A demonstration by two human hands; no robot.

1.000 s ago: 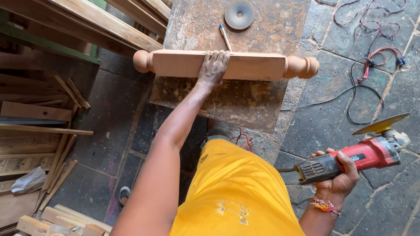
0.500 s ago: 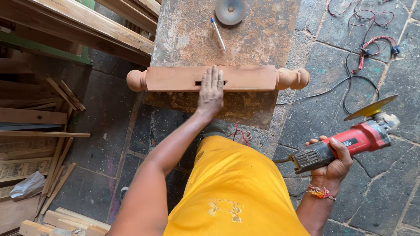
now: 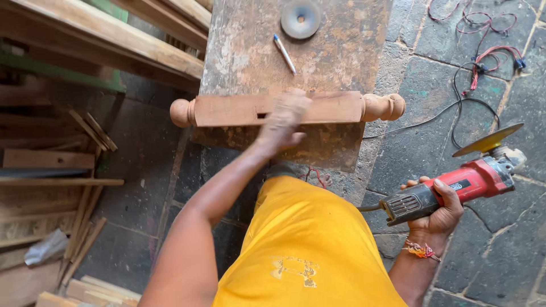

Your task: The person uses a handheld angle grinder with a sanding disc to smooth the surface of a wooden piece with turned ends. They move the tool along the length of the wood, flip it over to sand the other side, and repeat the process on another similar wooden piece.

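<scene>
A turned wooden post (image 3: 330, 108) with rounded knob ends lies across the near end of a worn workbench (image 3: 250, 51). My left hand (image 3: 282, 118) is blurred and rests flat on the post's square middle section, fingers spread. Off to the right, above the stone floor, my right hand (image 3: 435, 207) grips a red and black angle grinder (image 3: 455, 187) by its body. The grinder's yellowish disc (image 3: 488, 140) points up and away from the post. Its cable trails behind my hand.
A pen (image 3: 284, 53) and a round grey disc (image 3: 300, 18) lie on the workbench beyond the post. Red and black wires (image 3: 478, 62) snake over the stone floor at right. Wooden planks and offcuts (image 3: 68, 170) are stacked at left.
My left hand has slid across the post's top, toward its near side. The view has shifted, so the post sits lower in frame. The grinder stays held out to the right.
</scene>
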